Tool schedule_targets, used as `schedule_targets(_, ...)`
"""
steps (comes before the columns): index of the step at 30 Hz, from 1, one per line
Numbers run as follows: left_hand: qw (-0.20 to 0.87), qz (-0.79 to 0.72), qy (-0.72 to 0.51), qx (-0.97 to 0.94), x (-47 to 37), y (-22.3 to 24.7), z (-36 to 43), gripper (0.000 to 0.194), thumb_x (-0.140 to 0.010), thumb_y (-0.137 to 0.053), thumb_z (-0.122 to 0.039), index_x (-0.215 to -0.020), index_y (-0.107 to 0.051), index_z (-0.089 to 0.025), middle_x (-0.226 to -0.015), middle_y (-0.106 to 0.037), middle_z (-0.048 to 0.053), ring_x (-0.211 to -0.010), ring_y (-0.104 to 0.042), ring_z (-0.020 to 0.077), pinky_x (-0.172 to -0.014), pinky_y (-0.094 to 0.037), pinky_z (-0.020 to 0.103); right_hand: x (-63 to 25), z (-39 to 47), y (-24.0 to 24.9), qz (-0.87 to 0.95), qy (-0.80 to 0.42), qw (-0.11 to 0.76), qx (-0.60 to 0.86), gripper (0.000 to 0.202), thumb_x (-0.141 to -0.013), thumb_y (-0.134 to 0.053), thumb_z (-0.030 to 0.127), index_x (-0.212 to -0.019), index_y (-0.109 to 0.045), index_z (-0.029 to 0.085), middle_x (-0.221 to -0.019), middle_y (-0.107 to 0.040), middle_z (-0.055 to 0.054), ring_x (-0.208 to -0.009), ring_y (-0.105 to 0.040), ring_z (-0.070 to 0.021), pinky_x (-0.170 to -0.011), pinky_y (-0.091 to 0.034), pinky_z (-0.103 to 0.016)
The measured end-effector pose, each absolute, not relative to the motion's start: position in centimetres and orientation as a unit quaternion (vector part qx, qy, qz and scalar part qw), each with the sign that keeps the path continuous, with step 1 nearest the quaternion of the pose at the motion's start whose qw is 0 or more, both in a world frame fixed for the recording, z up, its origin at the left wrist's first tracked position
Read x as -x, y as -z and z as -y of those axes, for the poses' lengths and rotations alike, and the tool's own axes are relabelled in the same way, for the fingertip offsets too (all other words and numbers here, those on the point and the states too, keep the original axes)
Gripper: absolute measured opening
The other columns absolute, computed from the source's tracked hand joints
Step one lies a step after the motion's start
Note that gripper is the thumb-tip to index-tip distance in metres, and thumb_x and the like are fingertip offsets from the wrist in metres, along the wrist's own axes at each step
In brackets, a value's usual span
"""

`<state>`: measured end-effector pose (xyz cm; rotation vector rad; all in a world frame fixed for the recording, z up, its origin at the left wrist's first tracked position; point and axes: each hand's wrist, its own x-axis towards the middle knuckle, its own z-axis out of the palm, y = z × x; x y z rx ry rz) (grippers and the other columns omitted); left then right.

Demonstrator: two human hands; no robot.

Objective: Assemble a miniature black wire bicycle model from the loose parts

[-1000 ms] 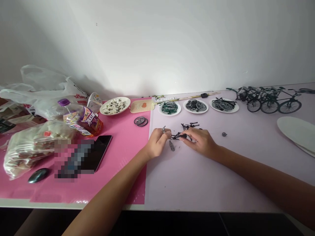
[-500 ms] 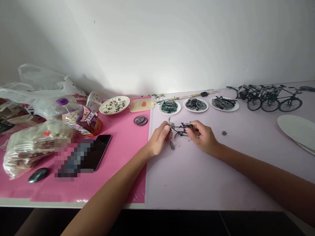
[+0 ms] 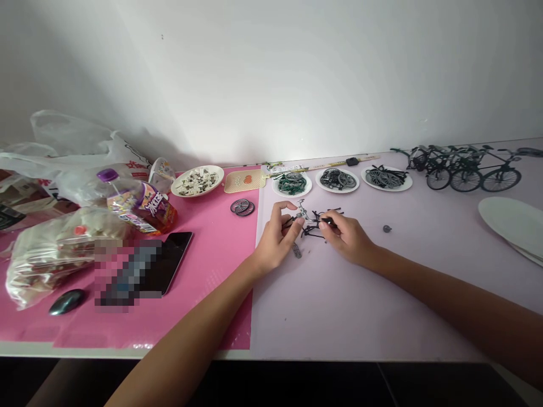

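Observation:
Between my two hands is a small dark model bicycle frame [image 3: 313, 230] with silver handlebars [image 3: 301, 208] at its left end. My left hand [image 3: 278, 234] pinches the front of it between thumb and fingers, its index finger arched above. My right hand [image 3: 348, 236] grips the seat end, a black part showing at the fingertips. Below my left fingers lies a small grey part [image 3: 297, 250] whose kind I cannot make out. To the right of my right hand is a small round grey piece [image 3: 387, 229].
Along the wall stand plates of green parts [image 3: 292, 192], dark parts [image 3: 338, 189] and wheels [image 3: 388, 187], then several model bicycles [image 3: 500, 180]. Two loose wheels [image 3: 242, 208] lie on the pink mat. Further left are a phone [image 3: 176, 254], a drink bottle [image 3: 142, 206] and bags [image 3: 63, 243].
My left index finger has lifted and arched, and the handlebars have shifted right and stand more upright. My right hand has stayed almost in place at the seat end.

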<state>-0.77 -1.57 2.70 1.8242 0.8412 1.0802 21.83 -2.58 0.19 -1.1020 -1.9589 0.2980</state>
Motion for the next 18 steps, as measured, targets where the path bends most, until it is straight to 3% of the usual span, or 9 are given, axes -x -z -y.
schedule_targets(3, 0.376, -0.327, -0.458, -0.737, 0.62, -2.54, 1.69, 0.031, -0.106, -0.057, -0.052, -0.12, -0.048, -0.026, -0.066, -0.034, -0.01, -0.057, -0.035, 0.011, -0.056, -0.032, 0.024, -21.85, 2.6, -0.28, 0.787, -0.13, 0.412, 0.441, 0.019, -0.105, -0.052, 0.04, -0.095, -0.054, 0.024, -0.062, -0.053, 0.005, -0.051, -0.05, -0.014, -0.053, -0.041, -0.025)
schedule_targets(7, 0.292, -0.315, -0.488, -0.76, 0.58, -2.48, 1.75, 0.024, -0.107, -0.06, -0.043, -0.111, -0.065, -0.021, -0.079, -0.06, -0.001, -0.064, -0.054, 0.0102, -0.059, -0.045, 0.024, -21.81, 2.61, -0.29, 0.794, -0.148, 0.397, 0.435, 0.018, -0.105, -0.05, 0.039, -0.097, -0.055, 0.023, -0.062, -0.054, 0.005, -0.049, -0.049, -0.0139, -0.053, -0.041, -0.025)
schedule_targets(9, 0.23, -0.297, -0.513, -0.772, 0.63, -2.58, 1.75, 0.021, -0.106, -0.063, -0.038, -0.108, -0.071, -0.019, -0.09, -0.067, 0.003, -0.071, -0.061, 0.0114, -0.064, -0.051, 0.024, -21.78, 2.6, -0.25, 0.798, -0.148, 0.393, 0.432, 0.017, -0.106, -0.049, 0.038, -0.099, -0.056, 0.023, -0.061, -0.055, 0.005, -0.048, -0.049, -0.0139, -0.053, -0.04, -0.025)
schedule_targets(12, 0.168, -0.28, -0.523, -0.787, 0.68, -2.84, 1.88, 0.018, -0.105, -0.065, -0.034, -0.109, -0.072, -0.019, -0.093, -0.067, 0.005, -0.072, -0.061, 0.0113, -0.067, -0.054, 0.024, -21.79, 2.56, -0.17, 0.802, -0.138, 0.393, 0.428, 0.017, -0.105, -0.05, 0.036, -0.101, -0.058, 0.023, -0.061, -0.056, 0.005, -0.047, -0.048, -0.0138, -0.053, -0.039, -0.025)
schedule_targets(18, 0.185, -0.272, -0.514, -0.792, 0.51, -3.03, 2.19, 0.017, -0.106, -0.063, -0.034, -0.116, -0.065, -0.02, -0.099, -0.068, 0.006, -0.074, -0.061, 0.0114, -0.068, -0.054, 0.024, -21.95, 2.48, -0.07, 0.806, -0.133, 0.39, 0.425, 0.016, -0.103, -0.05, 0.034, -0.103, -0.061, 0.022, -0.061, -0.057, 0.005, -0.045, -0.047, -0.0136, -0.053, -0.038, -0.026)
